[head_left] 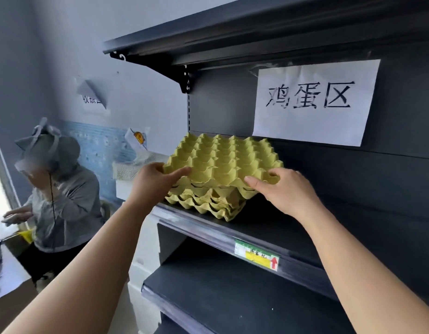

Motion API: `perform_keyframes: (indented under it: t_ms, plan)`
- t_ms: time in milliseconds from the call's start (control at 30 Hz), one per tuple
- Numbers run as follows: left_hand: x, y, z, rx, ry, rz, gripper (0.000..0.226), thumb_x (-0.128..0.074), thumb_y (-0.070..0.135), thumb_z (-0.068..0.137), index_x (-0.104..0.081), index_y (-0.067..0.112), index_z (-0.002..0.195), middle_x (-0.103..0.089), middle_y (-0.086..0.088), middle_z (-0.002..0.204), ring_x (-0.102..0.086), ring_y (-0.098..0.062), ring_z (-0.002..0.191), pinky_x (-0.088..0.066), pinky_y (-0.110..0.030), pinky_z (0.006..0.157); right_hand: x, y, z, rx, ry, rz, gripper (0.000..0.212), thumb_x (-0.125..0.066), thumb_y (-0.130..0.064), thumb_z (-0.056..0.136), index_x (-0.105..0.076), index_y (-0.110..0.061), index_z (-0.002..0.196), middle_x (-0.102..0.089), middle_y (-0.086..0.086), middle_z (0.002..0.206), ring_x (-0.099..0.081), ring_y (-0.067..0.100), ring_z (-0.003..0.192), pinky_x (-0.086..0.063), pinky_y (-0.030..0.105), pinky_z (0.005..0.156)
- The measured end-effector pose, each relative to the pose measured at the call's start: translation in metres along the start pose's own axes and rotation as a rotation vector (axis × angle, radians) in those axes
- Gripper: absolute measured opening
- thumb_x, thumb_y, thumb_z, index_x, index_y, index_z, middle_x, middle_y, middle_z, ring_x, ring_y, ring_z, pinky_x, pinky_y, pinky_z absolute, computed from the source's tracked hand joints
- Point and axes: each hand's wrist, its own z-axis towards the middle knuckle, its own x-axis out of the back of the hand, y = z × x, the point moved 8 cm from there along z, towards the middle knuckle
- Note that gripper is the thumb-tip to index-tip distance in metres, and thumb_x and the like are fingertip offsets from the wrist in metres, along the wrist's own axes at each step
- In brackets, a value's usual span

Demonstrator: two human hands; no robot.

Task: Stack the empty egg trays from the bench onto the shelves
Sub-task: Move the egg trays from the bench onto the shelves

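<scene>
Top tray going onto the shelf stack.
Left hand and right hand pinch the near edge of the top egg tray, just above the stack on the shelf. Several trays shelved; bench unseen, remainder unknown.

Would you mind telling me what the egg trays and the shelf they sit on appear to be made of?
The egg trays look like moulded paper pulp, yellow-green and matte, with soft, fibrous, slightly ragged edges. The shelf seems to be dark painted metal with a faint sheen; its slotted upright and bracket suggest steel, though that is uncertain.
</scene>
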Motion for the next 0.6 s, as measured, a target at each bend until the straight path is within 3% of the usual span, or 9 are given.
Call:
perform_keyframes:
  t_ms: [167, 400, 600]
  plan:
    - [-0.004, -0.014, 0.045, -0.009, -0.048, 0.009, 0.056, -0.078, 0.06, 0.066, -0.062, 0.007, 0.071, -0.057, -0.001, 0.059, -0.046, -0.015, 0.053, -0.034, -0.026, 0.052, -0.012, -0.013, 0.022, -0.012, 0.015, -0.046, 0.106, -0.036, -0.095, 0.058, -0.046, -0.026, 0.137, -0.049, 0.007, 0.14, -0.044, 0.029, 0.127, -0.042, 0.047, 0.101]
    - [-0.004, -0.038, 0.089, -0.078, -0.134, 0.002, 0.056, -0.077, 0.062, 0.063, -0.052, 0.012, 0.065, -0.04, -0.002, 0.058, -0.037, -0.018, 0.058, -0.029, -0.029, 0.058, -0.034, -0.033, 0.031, -0.002, 0.042, -0.146, 0.099, -0.037, -0.093, 0.063, -0.049, -0.026, 0.135, -0.052, 0.004, 0.135, -0.049, 0.025, 0.121, -0.046, 0.042, 0.095]
    - [-0.015, -0.062, 0.108, -0.07, -0.21, 0.002, 0.055, -0.075, 0.065, 0.063, -0.055, 0.015, 0.071, -0.05, -0.003, 0.062, -0.043, -0.018, 0.06, -0.034, -0.031, 0.061, -0.048, -0.041, 0.029, -0.071, 0.052, -0.233, 0.098, -0.033, -0.093, 0.064, -0.048, -0.026, 0.135, -0.051, 0.006, 0.135, -0.047, 0.025, 0.121, -0.044, 0.039, 0.093]
